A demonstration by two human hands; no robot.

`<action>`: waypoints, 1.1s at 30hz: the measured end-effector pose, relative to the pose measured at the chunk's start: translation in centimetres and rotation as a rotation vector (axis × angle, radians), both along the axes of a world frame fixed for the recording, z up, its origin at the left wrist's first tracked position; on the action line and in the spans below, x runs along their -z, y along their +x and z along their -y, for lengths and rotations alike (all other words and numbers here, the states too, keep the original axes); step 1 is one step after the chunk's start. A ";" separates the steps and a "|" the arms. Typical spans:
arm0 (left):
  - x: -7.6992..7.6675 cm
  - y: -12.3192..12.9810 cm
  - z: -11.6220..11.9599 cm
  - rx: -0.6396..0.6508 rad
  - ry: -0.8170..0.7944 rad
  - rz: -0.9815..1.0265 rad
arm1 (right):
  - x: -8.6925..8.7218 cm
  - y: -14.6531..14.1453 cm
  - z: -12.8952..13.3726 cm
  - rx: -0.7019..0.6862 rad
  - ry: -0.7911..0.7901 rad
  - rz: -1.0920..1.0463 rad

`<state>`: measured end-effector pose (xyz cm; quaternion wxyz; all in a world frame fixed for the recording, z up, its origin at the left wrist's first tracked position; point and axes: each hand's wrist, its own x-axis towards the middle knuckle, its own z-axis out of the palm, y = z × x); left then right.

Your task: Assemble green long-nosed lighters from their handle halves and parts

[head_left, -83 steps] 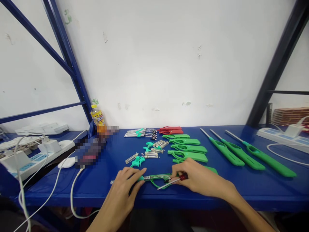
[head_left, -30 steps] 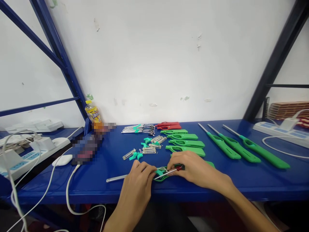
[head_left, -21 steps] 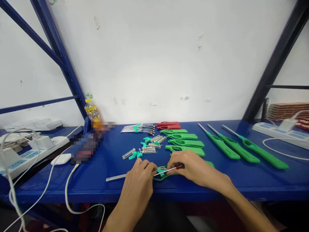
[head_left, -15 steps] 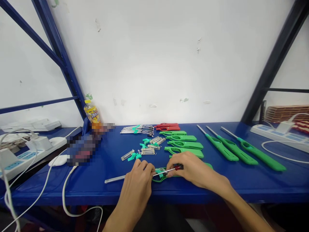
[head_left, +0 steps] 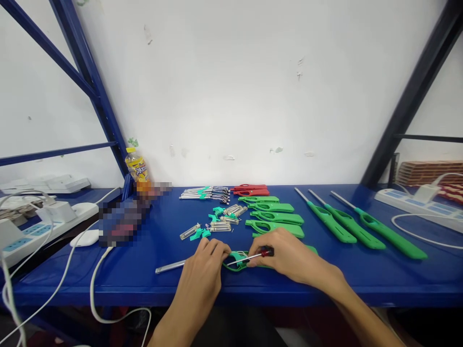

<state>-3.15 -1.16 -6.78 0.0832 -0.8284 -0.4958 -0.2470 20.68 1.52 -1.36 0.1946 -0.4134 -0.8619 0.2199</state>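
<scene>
My left hand (head_left: 202,270) is closed around the front of a green utility lighter (head_left: 231,268) near the table's front edge. The lighter's metal tube (head_left: 169,267) sticks out to the left of my fingers. Beside my fingertips, a teal trigger (head_left: 237,258) and thin wires show inside its green loop. My right hand (head_left: 292,255) grips a screwdriver (head_left: 266,251) with a red and black handle, its shaft slanting down left across the trigger area. That hand hides most of the lighter's handle; whether the screwdriver's tip touches a part I cannot tell.
Behind my hands lie clear fuel tanks (head_left: 221,226) with teal triggers (head_left: 198,234), metal tubes (head_left: 202,193), green handle shells (head_left: 277,218) and red shells (head_left: 249,189). Whole green lighters (head_left: 390,231) lie right. Power strips (head_left: 32,233), cables and a yellow-capped bottle (head_left: 138,168) stand left.
My left hand has shifted slightly left, uncovering more of the lighter's loop, the teal trigger and the screwdriver's tip. My right hand still holds the screwdriver in nearly the same place.
</scene>
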 end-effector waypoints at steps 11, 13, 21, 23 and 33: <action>-0.6 0.3 0.0 -0.016 0.003 0.026 | -0.2 0.0 0.0 -0.002 0.004 -0.003; -0.5 0.2 -0.1 -0.004 -0.001 0.005 | -0.2 -0.1 0.0 -0.008 0.013 0.000; -0.6 0.2 0.0 -0.026 0.048 -0.061 | 0.2 0.1 -0.2 -0.009 0.055 0.019; -1.1 0.4 0.2 -0.019 0.038 -0.150 | 0.3 0.2 -0.2 -0.017 0.059 0.020; -2.3 1.2 1.6 0.110 -0.040 -0.058 | -0.1 0.1 0.2 -0.008 0.073 0.052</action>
